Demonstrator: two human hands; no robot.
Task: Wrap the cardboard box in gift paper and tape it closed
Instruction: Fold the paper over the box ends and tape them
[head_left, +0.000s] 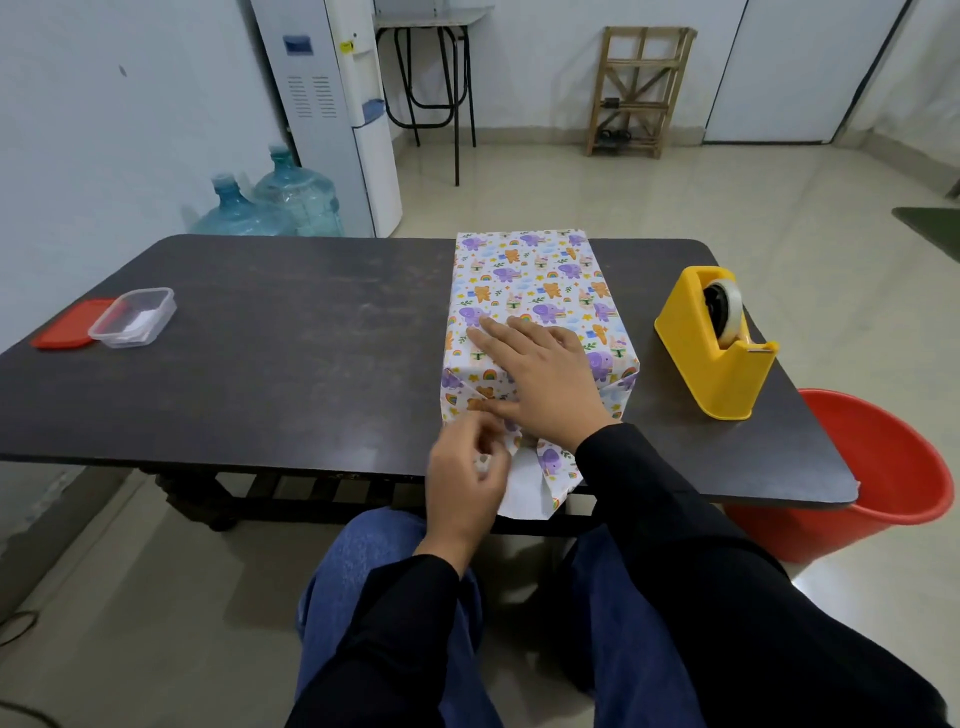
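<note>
Two hands are working at the near end of the gift-wrapped box (519, 280), which is lying lengthwise right of the worktop's (285, 338) middle, its loose paper flap (535, 483) hanging over the front edge. The right hand (540, 379) is pressing flat, fingers spread, on the box top, while the left hand (465, 483) is pinching a small pale piece (483, 461), probably tape. The folds are likely needing firm pinning while that flap is being pulled up snug and taped.

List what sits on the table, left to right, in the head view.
From the left: lid → tub → box → tape dispenser.
</note>
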